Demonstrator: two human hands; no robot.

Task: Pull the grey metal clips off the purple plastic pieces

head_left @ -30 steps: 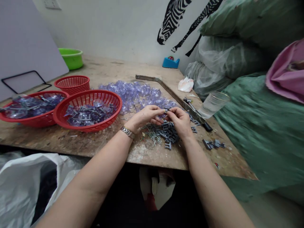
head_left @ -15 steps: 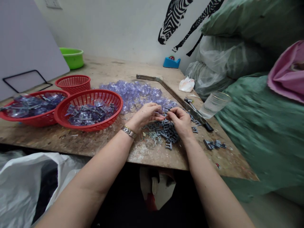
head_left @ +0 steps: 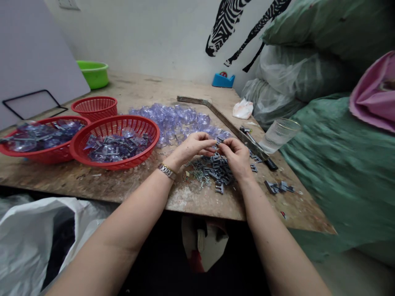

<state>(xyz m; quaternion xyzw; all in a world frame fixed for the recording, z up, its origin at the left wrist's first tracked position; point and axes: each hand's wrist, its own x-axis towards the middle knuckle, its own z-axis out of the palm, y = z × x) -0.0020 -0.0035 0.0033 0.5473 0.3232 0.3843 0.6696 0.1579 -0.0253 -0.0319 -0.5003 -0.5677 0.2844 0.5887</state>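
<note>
My left hand (head_left: 195, 149), with a metal watch (head_left: 166, 170) on its wrist, has its thumb and fingers closed in a pinch. Facing it, my right hand (head_left: 238, 159) pinches with thumb and forefinger, and the fingertips of both hands nearly meet. Whatever small piece they hold is mostly hidden by the fingers. Beneath the hands lies a pile of grey plastic clips (head_left: 220, 174), with small silvery screws (head_left: 200, 170) scattered on its left side. Behind the hands spreads a heap of clear purplish plastic cups (head_left: 173, 119), which look like suction cups.
Red baskets (head_left: 115, 165) stand left, two holding purplish cups with grey clips. A long metal bar (head_left: 222, 119) crosses the table beside a drinking glass (head_left: 279, 135). A blue tape dispenser (head_left: 223, 80) and green basin (head_left: 95, 76) sit behind. Green sacks (head_left: 336, 152) crowd the right edge.
Both hands stay over the clip pile. My left thumb has extended closer to the right fingertips, and the right hand has shifted very slightly to the right.
</note>
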